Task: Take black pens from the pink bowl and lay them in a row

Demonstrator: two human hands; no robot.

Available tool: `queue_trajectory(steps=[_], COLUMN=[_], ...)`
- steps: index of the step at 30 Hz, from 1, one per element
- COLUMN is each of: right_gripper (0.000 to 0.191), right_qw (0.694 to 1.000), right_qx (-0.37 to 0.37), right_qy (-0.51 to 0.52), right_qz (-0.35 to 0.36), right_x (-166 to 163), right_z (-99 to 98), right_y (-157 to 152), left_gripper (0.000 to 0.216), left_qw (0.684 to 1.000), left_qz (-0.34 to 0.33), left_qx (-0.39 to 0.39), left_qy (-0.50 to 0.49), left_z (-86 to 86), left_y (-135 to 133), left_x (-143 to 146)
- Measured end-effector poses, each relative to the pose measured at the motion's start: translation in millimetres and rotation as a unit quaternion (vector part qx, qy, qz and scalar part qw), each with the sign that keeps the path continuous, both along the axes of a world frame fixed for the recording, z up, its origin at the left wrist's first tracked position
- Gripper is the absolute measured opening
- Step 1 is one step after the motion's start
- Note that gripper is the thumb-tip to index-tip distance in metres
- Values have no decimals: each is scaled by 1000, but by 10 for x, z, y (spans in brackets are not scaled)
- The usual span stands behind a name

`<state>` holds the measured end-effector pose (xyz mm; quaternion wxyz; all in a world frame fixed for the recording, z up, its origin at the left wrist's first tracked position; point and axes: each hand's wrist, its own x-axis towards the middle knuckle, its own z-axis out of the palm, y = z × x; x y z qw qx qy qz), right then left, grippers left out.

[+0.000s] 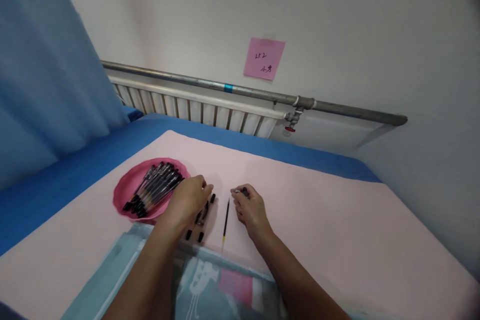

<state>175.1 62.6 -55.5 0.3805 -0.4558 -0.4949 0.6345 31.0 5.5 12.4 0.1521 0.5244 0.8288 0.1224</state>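
My left hand [192, 195] is over the table just right of the pink dish, its fingers curled. Under and beside it lie clear pen barrels [203, 214] with black ends; whether its hidden fingertips grip anything is unclear. My right hand [252, 211] is closed in a pinch on a small pen piece [245, 191] with a black end and a pale tip. Between the hands lies a pen refill [226, 220], dark with a yellow band near its lower end. In the pink dish [119, 195] sit several black-capped clear pens [159, 187].
A pale pink cloth [318, 220] covers the blue surface [300, 149]. Behind stand a white radiator [195, 110] and a metal pipe [168, 77] with a red valve. A blue curtain [48, 70] hangs at left. A pink note [264, 59] is on the wall.
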Motion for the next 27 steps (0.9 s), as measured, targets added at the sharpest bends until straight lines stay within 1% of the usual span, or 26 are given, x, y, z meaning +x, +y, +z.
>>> queue_trajectory(steps=[2,4,6,8,13,16,18,20,23,25,27], right_gripper=[7,1,6,11,18,18,18,17,15,16,18], right_qw=[997,986,965,945,889,863,853,834,799,790,790], right_qx=[49,119,189,242,329,354,355,349,337,333,335], right_qy=[-45,-107,-164,-195,-244,-286,-320,-370,-430,-438,-438], right_qz=[28,54,76,106,207,219,211,212,250,270,268], right_x=[59,127,192,245,313,323,323,323,317,299,262], right_z=[-5,1,17,34,45,52,76,122,219,273,289], right_y=[-30,-65,-93,-105,-85,-73,-81,-108,-181,-236,-282], left_gripper=[35,34,34,34,33,33,33,34,33,33,33], left_qw=[1000,1000,1000,1000,1000,1000,1000,1000,1000,999,999], left_qz=[-5,-8,-8,-8,-15,-15,-14,-16,-19,-22,-24], left_qx=[-2,-6,-9,-10,-3,0,1,-7,-19,-22,-19], left_qy=[5,6,9,13,10,10,10,9,9,12,17], left_z=[-4,-14,-29,-43,-59,-57,-55,-54,-54,-55,-59], left_y=[5,12,18,22,19,16,16,18,20,19,18], left_x=[-1,-5,-10,-14,-23,-29,-30,-28,-20,-15,-10])
